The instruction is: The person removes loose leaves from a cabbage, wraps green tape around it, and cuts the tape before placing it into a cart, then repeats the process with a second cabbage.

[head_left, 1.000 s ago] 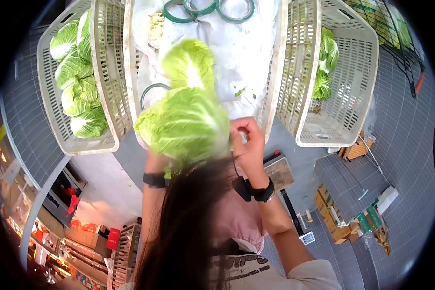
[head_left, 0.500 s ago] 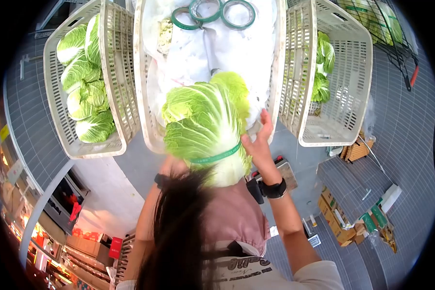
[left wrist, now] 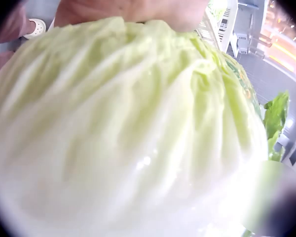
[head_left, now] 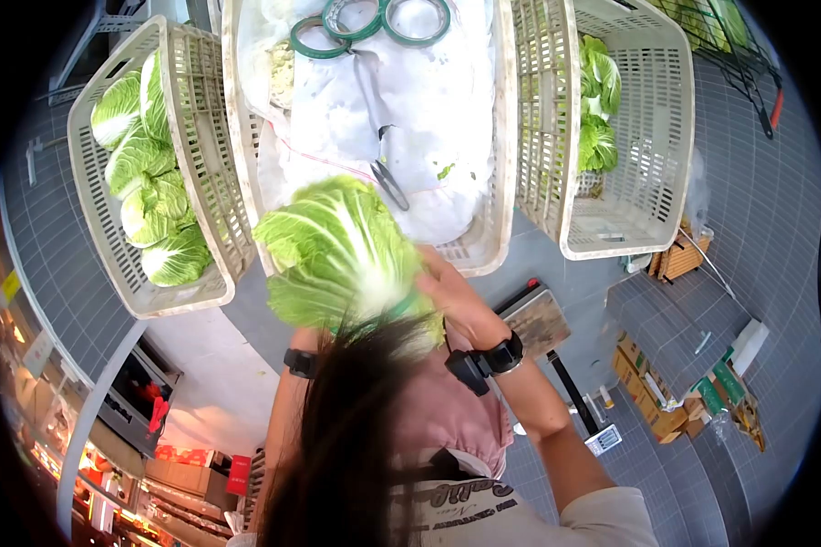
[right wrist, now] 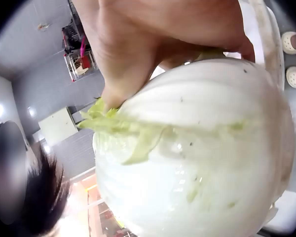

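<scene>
In the head view, a leafy cabbage (head_left: 337, 255) is held in front of the body, at the near edge of a white-lined crate (head_left: 502, 182). A green band (left wrist: 246, 86) wraps its side in the left wrist view. My right hand (head_left: 456, 296) grips its lower right; in the right wrist view the thumb and fingers of that hand (right wrist: 163, 34) curve around the pale base. The left hand (left wrist: 133, 10) holds it from the opposite side, its fingers hidden by the leaves. Dark snips (head_left: 390, 184) lie on the white lining.
Green tape rolls (head_left: 417, 18) lie at the far end of the lining. Crates stand on both sides: the left crate (head_left: 214, 137) holds several cabbages, the right crate (head_left: 652, 164) a few leafy ones. A scale (head_left: 602, 440) and cardboard boxes (head_left: 647, 392) are at the lower right.
The right hand has come from extended fingers beside the cabbage to a grip on its base. The cabbage has shifted left, and its band is now mostly hidden in the head view. The snips have become visible.
</scene>
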`<state>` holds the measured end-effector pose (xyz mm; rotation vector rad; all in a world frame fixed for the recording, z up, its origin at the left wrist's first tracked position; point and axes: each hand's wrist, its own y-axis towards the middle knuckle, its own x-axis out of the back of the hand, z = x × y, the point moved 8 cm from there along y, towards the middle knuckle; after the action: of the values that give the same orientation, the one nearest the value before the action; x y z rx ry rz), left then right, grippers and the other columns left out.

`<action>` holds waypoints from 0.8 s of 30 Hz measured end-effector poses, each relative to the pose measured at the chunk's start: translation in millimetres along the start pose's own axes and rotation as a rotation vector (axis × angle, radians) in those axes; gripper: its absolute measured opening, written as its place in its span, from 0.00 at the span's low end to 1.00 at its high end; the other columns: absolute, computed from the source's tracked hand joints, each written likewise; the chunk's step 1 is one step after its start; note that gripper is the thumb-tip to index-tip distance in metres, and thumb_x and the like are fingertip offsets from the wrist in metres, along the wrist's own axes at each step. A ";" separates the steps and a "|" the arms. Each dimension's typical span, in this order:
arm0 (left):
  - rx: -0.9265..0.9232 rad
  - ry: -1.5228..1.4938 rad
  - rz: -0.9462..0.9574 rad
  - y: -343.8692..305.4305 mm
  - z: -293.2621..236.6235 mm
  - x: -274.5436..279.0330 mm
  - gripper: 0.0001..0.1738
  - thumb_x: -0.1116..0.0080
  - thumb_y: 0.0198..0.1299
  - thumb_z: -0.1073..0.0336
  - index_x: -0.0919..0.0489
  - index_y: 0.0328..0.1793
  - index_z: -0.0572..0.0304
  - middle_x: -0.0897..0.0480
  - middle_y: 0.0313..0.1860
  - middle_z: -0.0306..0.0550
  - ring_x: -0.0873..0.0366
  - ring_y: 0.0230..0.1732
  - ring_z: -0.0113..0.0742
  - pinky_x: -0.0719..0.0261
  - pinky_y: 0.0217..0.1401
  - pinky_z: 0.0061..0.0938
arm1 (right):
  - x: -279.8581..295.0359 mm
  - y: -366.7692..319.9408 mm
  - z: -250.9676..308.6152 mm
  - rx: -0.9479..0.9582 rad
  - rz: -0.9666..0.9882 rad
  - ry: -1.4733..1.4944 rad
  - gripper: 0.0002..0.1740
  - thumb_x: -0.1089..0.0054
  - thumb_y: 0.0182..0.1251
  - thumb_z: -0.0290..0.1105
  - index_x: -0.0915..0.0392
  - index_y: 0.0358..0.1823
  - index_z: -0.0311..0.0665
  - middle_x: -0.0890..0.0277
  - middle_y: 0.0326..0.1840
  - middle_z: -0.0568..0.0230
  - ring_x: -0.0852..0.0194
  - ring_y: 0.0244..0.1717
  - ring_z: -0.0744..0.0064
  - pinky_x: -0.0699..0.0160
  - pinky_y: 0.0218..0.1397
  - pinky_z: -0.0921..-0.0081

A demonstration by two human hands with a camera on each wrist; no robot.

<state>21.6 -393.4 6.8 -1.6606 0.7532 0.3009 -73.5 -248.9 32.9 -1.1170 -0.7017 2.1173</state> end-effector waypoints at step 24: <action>-0.173 0.512 0.135 -52.2 -39.0 -66.9 0.56 0.63 0.56 0.23 0.54 0.79 0.59 0.39 0.74 0.52 0.40 0.73 0.47 0.42 0.75 0.45 | -38.7 -40.1 99.0 0.244 -0.150 0.019 0.46 0.39 0.63 0.52 0.50 0.74 0.37 0.42 0.70 0.51 0.44 0.70 0.61 0.43 0.70 0.68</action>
<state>-4.4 -406.4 95.6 -1.8790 1.2537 0.0293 -129.5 -266.9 130.1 -0.9217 -0.4857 2.0000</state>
